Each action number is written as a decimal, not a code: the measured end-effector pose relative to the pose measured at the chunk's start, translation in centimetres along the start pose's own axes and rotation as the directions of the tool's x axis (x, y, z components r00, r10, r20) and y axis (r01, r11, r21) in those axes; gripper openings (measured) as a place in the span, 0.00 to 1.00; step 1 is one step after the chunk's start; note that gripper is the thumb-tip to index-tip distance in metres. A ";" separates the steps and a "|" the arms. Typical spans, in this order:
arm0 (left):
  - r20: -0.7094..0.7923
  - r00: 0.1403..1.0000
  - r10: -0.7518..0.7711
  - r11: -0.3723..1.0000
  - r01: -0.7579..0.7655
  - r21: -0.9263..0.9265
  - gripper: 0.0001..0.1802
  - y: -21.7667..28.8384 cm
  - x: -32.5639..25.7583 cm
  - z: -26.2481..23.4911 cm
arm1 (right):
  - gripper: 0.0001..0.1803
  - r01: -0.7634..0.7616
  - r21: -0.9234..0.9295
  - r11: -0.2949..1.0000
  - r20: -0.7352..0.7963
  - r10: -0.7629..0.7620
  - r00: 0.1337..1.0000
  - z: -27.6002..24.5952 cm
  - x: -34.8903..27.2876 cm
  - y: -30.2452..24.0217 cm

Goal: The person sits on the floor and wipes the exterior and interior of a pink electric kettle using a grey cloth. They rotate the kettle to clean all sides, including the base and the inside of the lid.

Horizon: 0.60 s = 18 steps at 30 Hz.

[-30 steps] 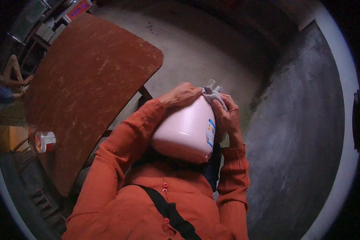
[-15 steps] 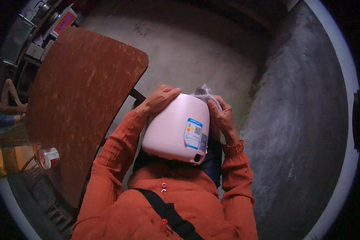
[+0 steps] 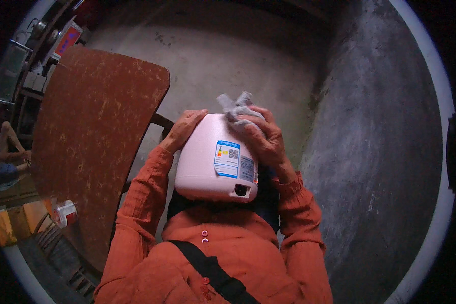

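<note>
A pale pink rice cooker (image 3: 197, 162) rests on my lap, with a blue-and-white energy label, a grey sticker and a dark power socket on the side toward me. My left hand (image 3: 183, 130) grips its upper left edge, fingertips bent over the far rim. On the upper right, my right hand (image 3: 265, 137) presses a bunched grey cloth (image 3: 240, 112) against the cooker's wall and rim. The cooker's far side and the tips of some right-hand fingers are hidden.
To my left stands a worn brown wooden table (image 3: 101, 111) with a clear tub (image 3: 65, 213) at its near edge. Beyond it are cluttered shelves (image 3: 33, 81) and another person's bare legs (image 3: 10, 147). A grey wall (image 3: 375, 142) rises on my right.
The rice cooker has turned, bringing its label and socket further toward me and leftward. My right hand and the cloth have come from its right side onto the upper right wall.
</note>
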<state>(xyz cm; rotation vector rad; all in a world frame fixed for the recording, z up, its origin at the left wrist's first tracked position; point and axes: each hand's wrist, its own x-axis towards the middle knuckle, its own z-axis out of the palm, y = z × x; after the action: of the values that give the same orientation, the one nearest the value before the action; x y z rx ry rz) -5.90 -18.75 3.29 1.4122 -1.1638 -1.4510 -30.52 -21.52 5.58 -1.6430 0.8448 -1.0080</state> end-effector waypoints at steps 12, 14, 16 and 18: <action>-0.007 0.999 0.051 0.980 -0.052 -0.191 0.22 -2.3 0.0 -0.6 | 0.16 0.160 -0.211 0.964 -0.092 -0.182 0.979 -1.8 -1.1 -1.7; -0.036 0.999 0.039 0.981 -0.045 -0.188 0.23 -1.0 -0.3 0.3 | 0.19 0.207 -0.248 0.946 0.046 -0.202 0.978 -0.3 -0.3 -3.2; -0.172 0.979 0.112 0.992 -0.120 -0.036 0.24 -2.5 0.1 -0.3 | 0.19 0.199 -0.338 0.920 0.102 -0.174 0.979 0.3 0.3 -2.7; -0.101 0.992 0.082 0.992 -0.090 -0.083 0.24 -2.8 -0.6 -1.0 | 0.17 0.098 -0.256 0.962 -0.004 -0.102 0.995 0.5 0.2 -0.7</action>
<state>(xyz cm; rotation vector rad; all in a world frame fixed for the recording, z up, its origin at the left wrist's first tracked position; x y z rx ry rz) -4.66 -17.50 0.85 1.3410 -1.0740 -1.3420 -29.93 -21.27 6.20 -1.9142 0.9422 -1.0159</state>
